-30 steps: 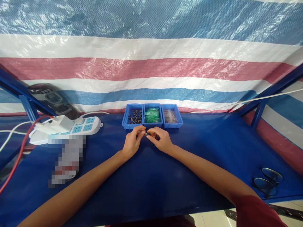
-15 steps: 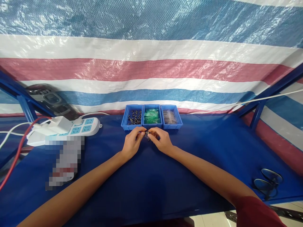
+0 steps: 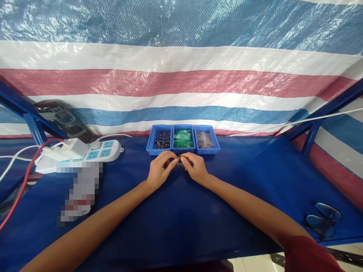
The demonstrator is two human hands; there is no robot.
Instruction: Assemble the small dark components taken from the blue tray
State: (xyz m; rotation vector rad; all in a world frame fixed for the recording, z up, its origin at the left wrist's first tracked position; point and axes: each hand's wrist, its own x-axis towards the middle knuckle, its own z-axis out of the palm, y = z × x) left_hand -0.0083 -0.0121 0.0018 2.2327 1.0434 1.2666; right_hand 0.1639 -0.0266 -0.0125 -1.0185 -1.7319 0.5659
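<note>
Just in front of three joined blue bins, my left hand [image 3: 159, 170] and my right hand [image 3: 196, 169] meet fingertip to fingertip. Between them is a small dark part [image 3: 179, 163], pinched by the fingers of both hands; its shape is too small to make out. The left bin [image 3: 159, 152] holds several small dark metallic pieces. Green plastic packets [image 3: 183, 139] fill the middle bin. In the right bin [image 3: 208, 151] lie clear bags with brownish contents [image 3: 203, 139].
A white power strip [image 3: 113, 151] with plugs and cables sits at the left on the blue table [image 3: 176, 226]. Near it lies a pixelated item [image 3: 82, 190]. Glasses [image 3: 323, 221] rest at the right edge. Blue frame bars and a striped sheet [image 3: 181, 83] stand behind.
The fingers of both hands have shifted slightly around the small part, and more of its dark lower portion shows. The whole view has moved slightly.
</note>
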